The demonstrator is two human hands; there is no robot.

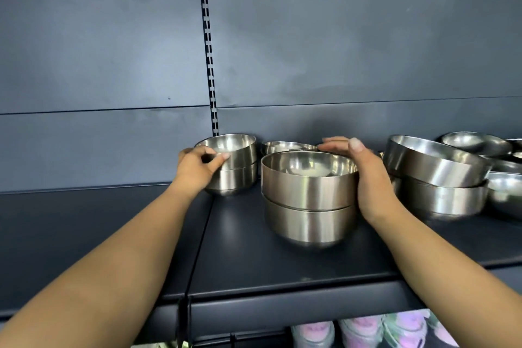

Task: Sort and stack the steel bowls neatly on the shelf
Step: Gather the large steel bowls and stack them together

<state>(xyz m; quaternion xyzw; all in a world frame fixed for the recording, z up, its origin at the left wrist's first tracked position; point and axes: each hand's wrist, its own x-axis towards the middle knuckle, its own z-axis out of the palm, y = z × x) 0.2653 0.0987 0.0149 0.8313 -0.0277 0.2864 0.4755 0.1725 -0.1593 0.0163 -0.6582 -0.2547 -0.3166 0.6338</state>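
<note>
Two large steel bowls (309, 198) stand nested in a stack at the middle of the dark shelf (282, 271). My right hand (367, 172) wraps around the right side of the top bowl, fingers curled over its far rim. To the left, a stack of two small steel bowls (234, 167) stands against the back panel. My left hand (197, 164) grips the top small bowl by its left rim, thumb on the front. A low bowl (285, 146) sits behind the large stack.
At the right, another pair of large bowls (435, 178) is stacked crookedly, the top one tilted, with several more loose bowls (477, 144) behind and beside it. A slotted upright (209, 51) runs up the back panel. Pink and white goods (367, 330) lie on the shelf below.
</note>
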